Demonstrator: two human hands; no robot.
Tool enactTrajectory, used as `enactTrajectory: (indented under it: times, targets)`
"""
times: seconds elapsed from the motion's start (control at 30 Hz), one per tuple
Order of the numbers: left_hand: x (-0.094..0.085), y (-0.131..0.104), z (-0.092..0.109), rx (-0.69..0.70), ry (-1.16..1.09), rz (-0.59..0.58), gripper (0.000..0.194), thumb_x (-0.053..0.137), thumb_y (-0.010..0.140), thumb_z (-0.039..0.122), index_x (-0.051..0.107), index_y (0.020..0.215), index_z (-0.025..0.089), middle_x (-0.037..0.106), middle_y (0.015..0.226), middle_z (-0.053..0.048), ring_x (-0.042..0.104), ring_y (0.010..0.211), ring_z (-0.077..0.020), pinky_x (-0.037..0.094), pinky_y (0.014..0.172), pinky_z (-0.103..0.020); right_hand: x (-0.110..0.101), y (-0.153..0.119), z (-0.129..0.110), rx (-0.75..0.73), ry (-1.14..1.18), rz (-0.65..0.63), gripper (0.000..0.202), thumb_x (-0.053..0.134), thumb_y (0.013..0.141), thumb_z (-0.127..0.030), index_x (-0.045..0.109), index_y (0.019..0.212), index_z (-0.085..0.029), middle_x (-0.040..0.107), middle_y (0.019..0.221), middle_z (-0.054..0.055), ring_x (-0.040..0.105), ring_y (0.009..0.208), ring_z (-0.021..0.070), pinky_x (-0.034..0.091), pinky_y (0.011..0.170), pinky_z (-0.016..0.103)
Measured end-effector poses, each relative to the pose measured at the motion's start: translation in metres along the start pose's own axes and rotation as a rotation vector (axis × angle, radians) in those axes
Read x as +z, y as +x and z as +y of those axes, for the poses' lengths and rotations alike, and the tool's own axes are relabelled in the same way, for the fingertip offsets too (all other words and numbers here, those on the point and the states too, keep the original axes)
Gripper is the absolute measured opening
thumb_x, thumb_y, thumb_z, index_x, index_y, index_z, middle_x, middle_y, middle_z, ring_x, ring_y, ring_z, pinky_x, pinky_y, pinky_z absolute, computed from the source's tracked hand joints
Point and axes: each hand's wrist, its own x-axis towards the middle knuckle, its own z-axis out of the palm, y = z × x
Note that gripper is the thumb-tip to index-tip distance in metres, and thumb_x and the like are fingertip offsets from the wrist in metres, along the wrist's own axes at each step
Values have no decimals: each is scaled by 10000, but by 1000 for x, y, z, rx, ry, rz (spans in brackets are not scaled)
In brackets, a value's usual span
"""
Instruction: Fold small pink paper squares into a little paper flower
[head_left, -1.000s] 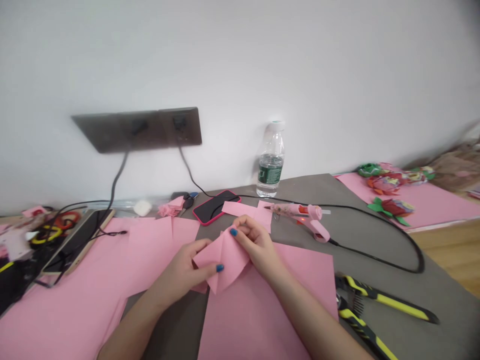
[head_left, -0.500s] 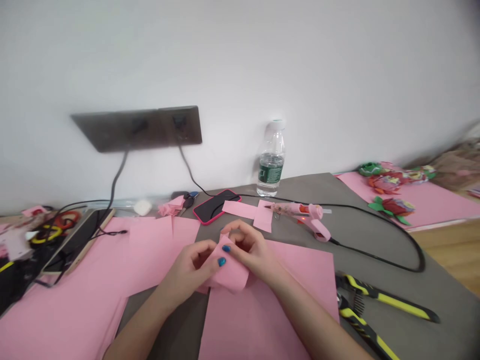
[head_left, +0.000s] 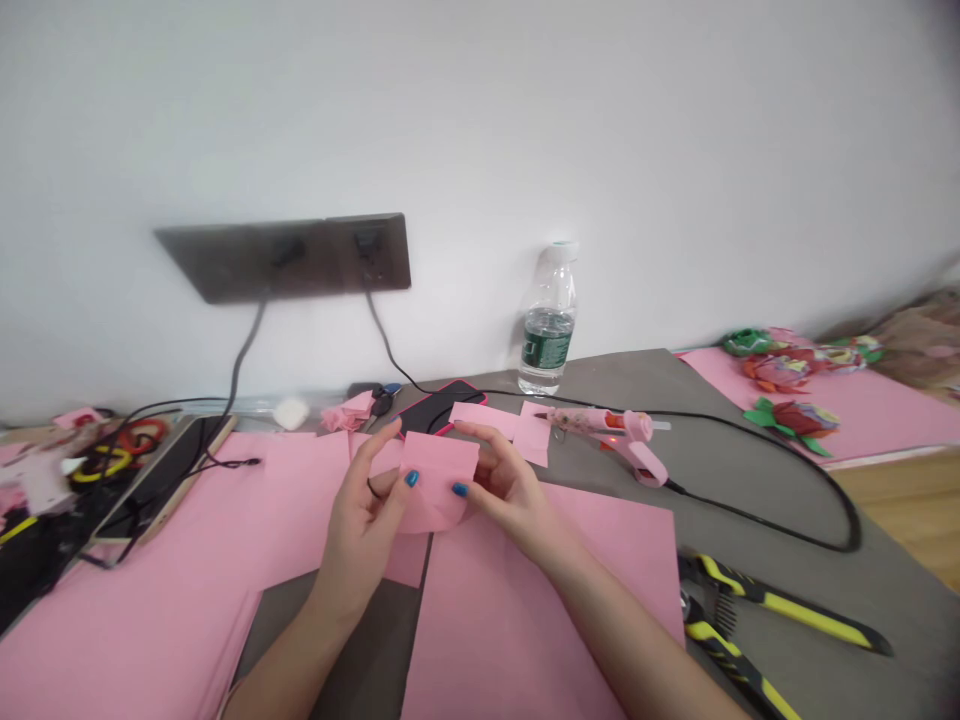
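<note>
A small piece of pink paper [head_left: 437, 482] with a crease across it is held up between both hands. My left hand [head_left: 367, 505] pinches its left side, the blue-nailed thumb on the near face. On the right side, my right hand [head_left: 506, 490] grips the paper with thumb in front and fingers behind, partly hidden by it. Beneath the hands lies a large pink sheet [head_left: 540, 600] on the grey table [head_left: 330, 650]. Just beyond are narrow pink strips [head_left: 491, 420] and a phone in a pink case [head_left: 431, 408].
A pink glue gun [head_left: 611, 430] with its cord lies right of the strips. Yellow-and-black pliers [head_left: 780, 600] rest at the right. A water bottle [head_left: 547, 330] stands by the wall. Paper flowers [head_left: 791, 415] sit far right; pink sheets [head_left: 172, 580] and another phone [head_left: 161, 480] lie left.
Both hands have drawn apart to the paper's sides and risen slightly. The pink paper, bent between the fingers before, now faces me flatter and upright. The view has shifted a little.
</note>
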Motion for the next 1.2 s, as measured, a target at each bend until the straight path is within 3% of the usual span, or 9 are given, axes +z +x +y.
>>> enactTrajectory:
  times: [0.1,0.17,0.23,0.43,0.67,0.73,0.87,1.03,1.2]
  targets:
    - [0,-2,0,72,105,-21,369,578,920,387,646,1243,221,741,910,-47,672,869,-202,523,788,-281,0,0,-1,15,20,11,528,722,863,-353,453,1311,-276,670,938,33,639,856,197,507,823,354]
    - [1,-1,0,93,138,-45,328,613,892,371,692,1164,208,731,1118,-84,663,1030,-236,521,872,-306,-1,1,-1,10,13,21,555,732,853,-346,447,1324,-282,648,874,12,622,805,190,499,794,346]
    - [0,0,-1,80,134,-54,321,663,851,347,703,1136,205,721,1178,-85,656,1082,-244,519,904,-309,-1,1,-1,8,6,19,579,742,844,-329,442,1338,-287,617,820,-8,598,757,178,485,747,327]
    - [-6,5,-6,-38,139,-50,223,705,813,352,764,956,192,792,935,-66,716,854,-225,551,703,-264,-2,2,0,-77,-35,65,538,747,839,-313,496,1314,-290,511,745,-41,478,644,128,384,592,250]
    - [-11,11,-12,87,168,-72,129,706,808,311,786,828,213,705,851,-52,648,798,-201,537,682,-269,-4,2,3,-141,-103,113,307,748,827,-346,651,1105,-258,501,791,-12,498,708,146,415,625,265]
    - [-11,12,-12,165,194,-48,106,701,806,292,787,800,230,636,880,-48,616,833,-198,529,710,-275,-4,2,4,-128,-127,109,304,744,829,-354,653,1102,-256,521,800,-5,510,716,154,422,639,276]
    - [-11,12,-10,239,270,-15,105,702,807,269,785,749,242,589,1104,-69,561,1091,-248,479,911,-324,-2,1,4,-152,-224,83,226,737,833,-392,693,991,-236,585,813,27,520,723,174,414,641,301]
    - [-7,7,-6,169,275,-137,104,673,842,274,733,776,220,604,744,-11,574,747,-180,465,707,-274,-1,1,2,-206,-343,106,224,705,859,-422,711,764,-220,517,741,23,471,667,170,378,584,298]
    - [-5,4,-3,136,296,-146,124,662,845,264,659,737,203,593,695,13,537,675,-152,422,647,-251,-2,0,0,-258,-342,83,150,677,886,-340,708,802,-220,542,853,49,533,799,199,442,738,345]
